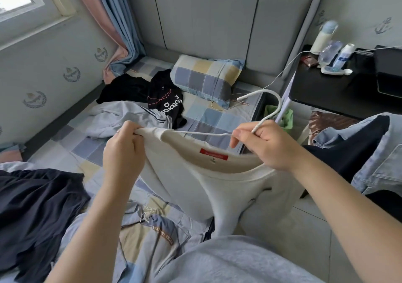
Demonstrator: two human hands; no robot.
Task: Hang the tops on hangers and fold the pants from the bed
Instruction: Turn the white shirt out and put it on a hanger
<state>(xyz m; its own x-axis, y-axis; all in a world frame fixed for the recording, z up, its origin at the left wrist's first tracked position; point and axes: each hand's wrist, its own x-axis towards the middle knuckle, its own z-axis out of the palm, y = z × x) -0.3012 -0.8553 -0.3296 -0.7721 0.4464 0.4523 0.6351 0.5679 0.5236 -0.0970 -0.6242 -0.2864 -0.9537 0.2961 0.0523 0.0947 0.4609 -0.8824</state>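
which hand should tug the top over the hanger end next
Left, probably. The left hand pinches the top right at the tip of the hanger arm, so it can pull the fabric over. The right hand grips the hook's base, steadying it.

The top (195, 187) in front of me is cream with a red label (214, 157), and the hanger (252, 94) is white. The bedsheet (204, 117) and pillow (206, 78) share a check of blue, grey, cream and pale yellow. I see a black T-shirt (165, 100) with white lettering and a thin pink line, a pale grey garment (121, 117) with dark stripes, a navy garment (32, 206), a faded blue denim jacket (380, 163) and a pink and blue curtain (113, 22)
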